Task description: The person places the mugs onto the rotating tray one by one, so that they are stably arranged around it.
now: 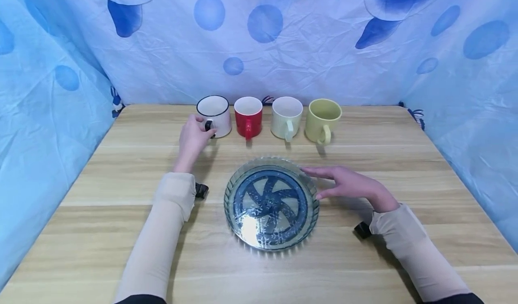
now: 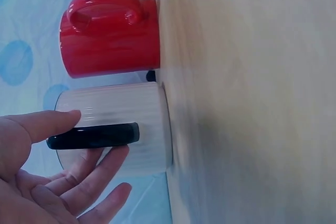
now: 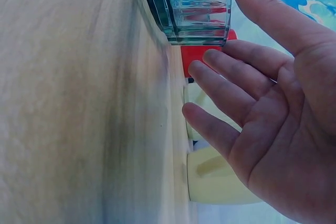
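Note:
At the back left of the table stands a white ribbed mug (image 1: 222, 123) with a dark rim and a black handle (image 2: 94, 136). My left hand (image 1: 193, 136) pinches that handle, thumb on one side and fingers on the other, as the left wrist view shows. A round clear glass dish (image 1: 231, 185) with a fluted wall and a dark blue pinwheel pattern lies mid-table. Beside its right rim is my right hand (image 1: 344, 185), fingers spread and extended. In the right wrist view, its fingertips are right at the glass wall (image 3: 202, 11), and the palm (image 3: 299, 145) holds nothing.
In line to the right of the white mug stand a red mug (image 1: 248, 120), a pale green mug (image 1: 283, 119) and a yellow-green mug (image 1: 317, 126), handles toward me. Blue patterned cloth (image 1: 259, 70) hangs behind and at both sides of the wooden table (image 1: 101, 232).

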A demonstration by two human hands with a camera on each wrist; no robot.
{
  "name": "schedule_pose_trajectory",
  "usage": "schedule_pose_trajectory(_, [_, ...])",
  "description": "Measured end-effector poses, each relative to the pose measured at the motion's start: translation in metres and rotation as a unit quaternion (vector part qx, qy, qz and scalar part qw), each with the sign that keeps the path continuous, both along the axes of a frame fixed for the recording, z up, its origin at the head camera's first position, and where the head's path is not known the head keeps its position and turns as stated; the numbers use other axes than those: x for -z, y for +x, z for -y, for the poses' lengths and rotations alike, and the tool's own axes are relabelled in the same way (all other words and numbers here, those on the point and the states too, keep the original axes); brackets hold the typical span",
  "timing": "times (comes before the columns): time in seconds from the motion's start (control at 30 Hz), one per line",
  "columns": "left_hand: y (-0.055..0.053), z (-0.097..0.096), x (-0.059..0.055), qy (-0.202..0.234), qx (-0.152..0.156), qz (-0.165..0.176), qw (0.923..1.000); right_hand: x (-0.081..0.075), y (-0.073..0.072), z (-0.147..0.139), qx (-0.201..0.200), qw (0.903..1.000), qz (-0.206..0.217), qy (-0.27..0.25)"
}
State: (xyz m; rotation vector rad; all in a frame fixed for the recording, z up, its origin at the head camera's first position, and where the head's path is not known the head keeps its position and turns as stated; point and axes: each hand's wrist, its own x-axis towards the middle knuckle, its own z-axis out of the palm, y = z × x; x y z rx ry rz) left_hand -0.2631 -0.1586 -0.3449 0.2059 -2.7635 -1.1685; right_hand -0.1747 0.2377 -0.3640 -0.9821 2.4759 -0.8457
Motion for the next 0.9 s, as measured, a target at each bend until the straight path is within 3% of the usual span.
schedule_pose_trajectory(0.9, [0.0029, -0.0022, -0.0053, 0.006, 0.0, -0.006, 1.0, 0.0014, -0.0003, -0.0009, 0.006, 0.9998, 0.019, 0.002])
